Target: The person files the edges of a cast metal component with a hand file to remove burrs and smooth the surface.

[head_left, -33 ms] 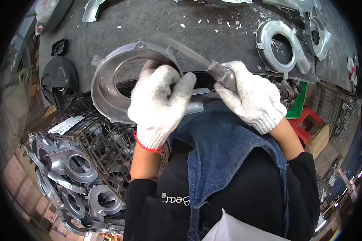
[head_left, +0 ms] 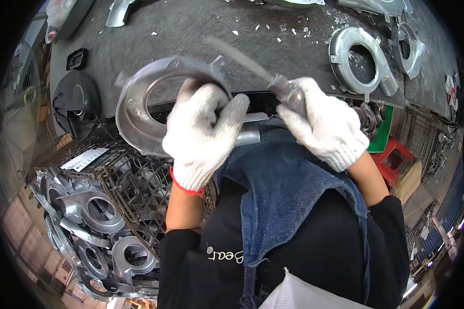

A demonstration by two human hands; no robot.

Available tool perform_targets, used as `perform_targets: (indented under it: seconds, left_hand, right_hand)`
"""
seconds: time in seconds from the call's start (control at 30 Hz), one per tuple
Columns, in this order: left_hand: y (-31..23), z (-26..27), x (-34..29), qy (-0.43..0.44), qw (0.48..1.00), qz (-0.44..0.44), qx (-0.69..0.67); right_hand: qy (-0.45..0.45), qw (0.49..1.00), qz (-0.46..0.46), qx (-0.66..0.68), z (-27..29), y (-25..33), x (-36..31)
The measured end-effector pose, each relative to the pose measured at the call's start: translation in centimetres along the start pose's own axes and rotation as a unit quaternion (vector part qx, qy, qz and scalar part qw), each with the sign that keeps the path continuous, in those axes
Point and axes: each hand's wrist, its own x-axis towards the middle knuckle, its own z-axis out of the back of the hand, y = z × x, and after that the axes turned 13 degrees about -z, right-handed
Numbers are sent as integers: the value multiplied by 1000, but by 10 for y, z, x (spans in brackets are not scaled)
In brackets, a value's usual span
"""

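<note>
My left hand (head_left: 203, 131), in a white knit glove with a red cuff edge, is closed around the inner rim of a grey ring-shaped metal casting (head_left: 131, 121) with small lugs and a short spout. It holds the casting tilted at the table's near edge. In my right hand (head_left: 330, 126), also gloved in white, is a flat-bladed hand tool (head_left: 288, 94), gripped by its handle. Its long blade points up and left, beyond the casting's far right rim. Motion smears the blade, so I cannot tell a file from a knife or whether it touches the rim.
Similar castings lie on the dark table (head_left: 191, 38), including one ring (head_left: 336, 56) at the right, among pale chips. Below left, a wire basket (head_left: 126, 206) stands by piled castings (head_left: 95, 208). A black cap (head_left: 77, 98), green bin (head_left: 384, 131) and red stool (head_left: 397, 154) flank me.
The tool's blade has shifted slightly up and to the right. The casting has tilted a little within my left hand's grip. Both hands keep nearly the same places.
</note>
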Motion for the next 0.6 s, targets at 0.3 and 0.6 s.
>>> perform_targets:
  seconds: [0.3, 0.6]
  left_hand:
    - [-10, 26, 7, 45, 998, 41, -18]
    - [-19, 29, 16, 49, 997, 35, -53]
  right_hand:
    - [150, 981, -33, 119, 39, 7, -2]
    - [114, 982, -21, 149, 39, 3, -13]
